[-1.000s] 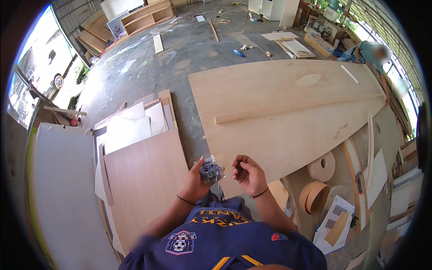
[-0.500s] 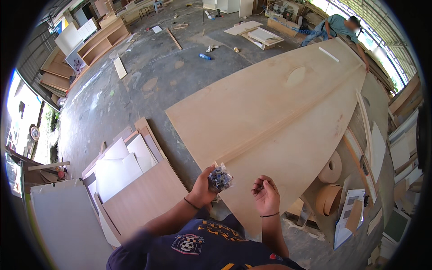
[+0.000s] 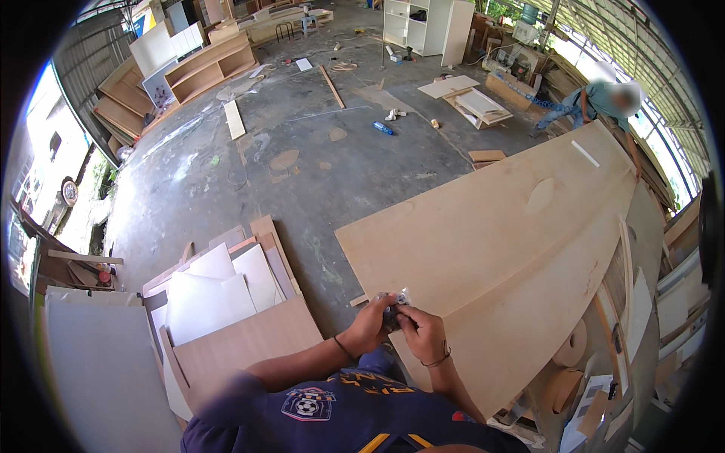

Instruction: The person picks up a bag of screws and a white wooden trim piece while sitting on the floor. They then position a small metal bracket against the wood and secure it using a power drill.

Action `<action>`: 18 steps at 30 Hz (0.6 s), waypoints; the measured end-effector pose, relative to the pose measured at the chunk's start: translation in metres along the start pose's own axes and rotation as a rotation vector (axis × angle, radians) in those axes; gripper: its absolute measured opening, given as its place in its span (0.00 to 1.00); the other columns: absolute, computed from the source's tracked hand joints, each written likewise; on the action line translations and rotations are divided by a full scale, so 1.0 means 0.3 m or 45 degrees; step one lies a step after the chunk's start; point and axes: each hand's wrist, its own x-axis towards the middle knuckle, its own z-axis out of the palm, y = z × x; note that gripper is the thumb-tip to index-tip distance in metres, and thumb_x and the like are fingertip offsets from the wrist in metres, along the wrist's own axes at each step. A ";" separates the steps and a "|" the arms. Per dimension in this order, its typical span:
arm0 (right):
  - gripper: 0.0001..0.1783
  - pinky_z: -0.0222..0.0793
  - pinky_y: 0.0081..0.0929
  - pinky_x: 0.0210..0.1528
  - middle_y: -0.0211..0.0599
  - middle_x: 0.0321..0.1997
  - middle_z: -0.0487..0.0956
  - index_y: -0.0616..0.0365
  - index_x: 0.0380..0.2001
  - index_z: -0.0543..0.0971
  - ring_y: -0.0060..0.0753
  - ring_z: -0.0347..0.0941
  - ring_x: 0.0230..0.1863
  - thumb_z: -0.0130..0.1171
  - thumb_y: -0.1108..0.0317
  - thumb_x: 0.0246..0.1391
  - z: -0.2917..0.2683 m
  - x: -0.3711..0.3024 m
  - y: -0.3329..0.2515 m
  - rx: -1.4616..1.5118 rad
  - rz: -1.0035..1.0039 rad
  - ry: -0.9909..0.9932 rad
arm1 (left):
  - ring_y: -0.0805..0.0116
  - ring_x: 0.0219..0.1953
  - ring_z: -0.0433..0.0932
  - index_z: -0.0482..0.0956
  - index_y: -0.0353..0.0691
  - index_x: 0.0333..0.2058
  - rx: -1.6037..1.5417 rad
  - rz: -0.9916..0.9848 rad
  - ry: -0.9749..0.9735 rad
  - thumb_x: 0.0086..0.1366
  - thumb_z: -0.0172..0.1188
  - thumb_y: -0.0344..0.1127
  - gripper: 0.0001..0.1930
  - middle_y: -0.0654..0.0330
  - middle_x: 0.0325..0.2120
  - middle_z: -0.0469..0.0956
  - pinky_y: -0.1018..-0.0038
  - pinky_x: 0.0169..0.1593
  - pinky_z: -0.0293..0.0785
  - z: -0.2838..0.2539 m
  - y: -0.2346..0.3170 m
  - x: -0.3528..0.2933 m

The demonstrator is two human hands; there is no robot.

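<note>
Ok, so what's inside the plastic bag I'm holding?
Small dark pieces show in the clear plastic bag, held in your left hand with your right hand against it. Your hands cover much of it, so whatever else is inside can't be seen.

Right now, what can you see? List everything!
Bag of small things: one, mostly clear, at both hands
Large board: one, pale tan, front right
Strip: one, white, on board's far end
Stacked panels: several, tan and white, left
Rolls: two, tan, lower right
Open shelf unit: one, brown, far left
Cabinet: one, white, far middle
Scraps: many, mixed, on grey floor
Co-worker: one, teal top, far right
Shirt: one, dark blue, bottom
Left hand: one, bare, on bag
Right hand: one, bare, on bag
</note>
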 end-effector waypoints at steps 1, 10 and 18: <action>0.09 0.73 0.30 0.33 0.48 0.32 0.80 0.61 0.38 0.80 0.44 0.79 0.32 0.57 0.73 0.51 -0.001 0.024 0.012 -0.050 -0.036 0.048 | 0.68 0.36 0.76 0.71 0.40 0.39 0.031 -0.017 0.030 0.69 0.46 0.40 0.10 0.61 0.32 0.75 0.69 0.45 0.74 0.007 0.030 0.018; 0.09 0.71 0.36 0.28 0.45 0.28 0.79 0.58 0.35 0.80 0.47 0.77 0.28 0.58 0.74 0.49 -0.026 0.233 0.086 -0.329 -0.076 0.287 | 0.70 0.35 0.76 0.70 0.40 0.41 0.181 -0.185 -0.088 0.70 0.45 0.40 0.10 0.62 0.33 0.74 0.70 0.41 0.75 0.046 0.184 0.259; 0.13 0.72 0.34 0.28 0.44 0.29 0.80 0.60 0.39 0.78 0.44 0.78 0.28 0.60 0.71 0.48 0.098 0.502 0.021 -0.508 0.233 0.187 | 0.69 0.37 0.77 0.73 0.39 0.40 0.114 -0.342 -0.247 0.70 0.44 0.42 0.13 0.60 0.34 0.77 0.71 0.42 0.74 -0.075 0.436 0.407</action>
